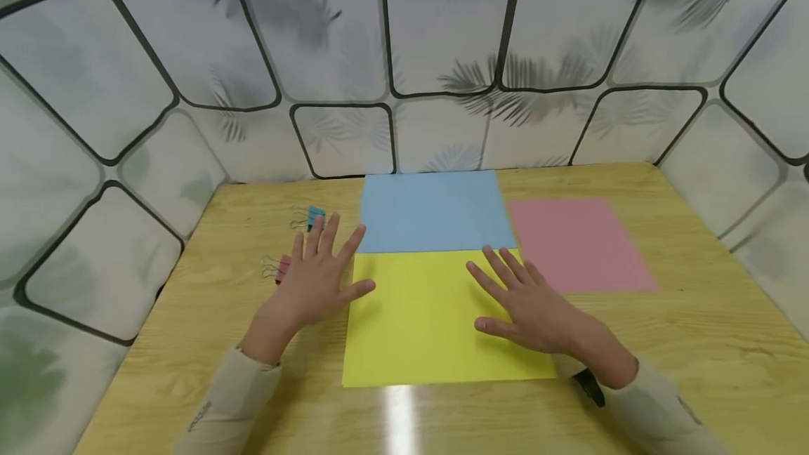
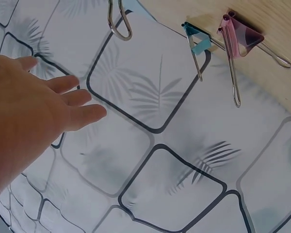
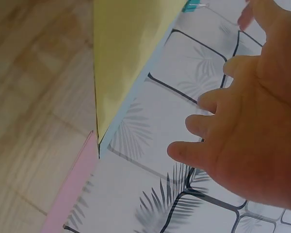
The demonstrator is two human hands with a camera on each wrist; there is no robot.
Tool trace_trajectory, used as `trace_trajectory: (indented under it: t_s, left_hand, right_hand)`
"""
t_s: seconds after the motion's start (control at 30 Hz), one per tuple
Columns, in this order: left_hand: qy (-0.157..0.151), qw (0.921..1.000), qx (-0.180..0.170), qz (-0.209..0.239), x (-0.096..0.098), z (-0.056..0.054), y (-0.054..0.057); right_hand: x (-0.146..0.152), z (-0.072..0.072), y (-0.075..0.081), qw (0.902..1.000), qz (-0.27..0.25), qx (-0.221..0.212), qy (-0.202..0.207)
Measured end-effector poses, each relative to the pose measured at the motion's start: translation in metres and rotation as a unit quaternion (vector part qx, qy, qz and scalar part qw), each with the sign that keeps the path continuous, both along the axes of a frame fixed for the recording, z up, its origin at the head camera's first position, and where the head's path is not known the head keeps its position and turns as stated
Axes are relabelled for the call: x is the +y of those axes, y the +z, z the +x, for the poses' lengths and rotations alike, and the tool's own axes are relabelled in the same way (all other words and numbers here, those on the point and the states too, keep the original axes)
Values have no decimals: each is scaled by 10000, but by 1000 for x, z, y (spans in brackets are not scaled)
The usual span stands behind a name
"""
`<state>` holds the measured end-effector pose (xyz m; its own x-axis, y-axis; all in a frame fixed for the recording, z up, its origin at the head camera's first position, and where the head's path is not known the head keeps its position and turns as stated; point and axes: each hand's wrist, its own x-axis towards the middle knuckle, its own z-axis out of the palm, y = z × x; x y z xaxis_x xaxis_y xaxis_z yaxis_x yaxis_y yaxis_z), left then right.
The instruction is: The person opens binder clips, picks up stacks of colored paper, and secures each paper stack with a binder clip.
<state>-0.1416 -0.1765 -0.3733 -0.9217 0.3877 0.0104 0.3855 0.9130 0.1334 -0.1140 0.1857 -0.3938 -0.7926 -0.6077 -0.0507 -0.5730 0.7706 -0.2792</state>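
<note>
My left hand is held over the left edge of a yellow sheet, fingers spread and nothing in it. Close by its fingertips is a blue binder clip, partly covered by them. A pink binder clip lies just left of that hand. The left wrist view also has a wire clip handle at its top edge. Over the yellow sheet's right side my right hand hovers with spread, empty fingers. A light blue sheet adjoins the yellow one's far edge.
To the right of the blue and yellow sheets lies a pink sheet. All the paper is on a wooden table. Patterned fabric rises behind the table and along both sides. A black piece shows at the right cuff.
</note>
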Motion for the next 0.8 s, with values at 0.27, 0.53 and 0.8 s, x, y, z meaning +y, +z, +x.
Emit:
trace_trajectory:
  t_s: [0.27, 0.53, 0.8]
  left_hand:
    - [17, 10000, -36, 10, -5, 4, 4]
    - [-29, 9999, -144, -40, -5, 1, 0]
    - [-50, 9998, -171, -39, -3, -2, -5]
  right_hand:
    - [3, 3, -7, 9998, -17, -136, 164]
    - [4, 2, -9, 9987, 40, -439, 240]
    - [8, 2, -4, 9916, 184, -1243, 296]
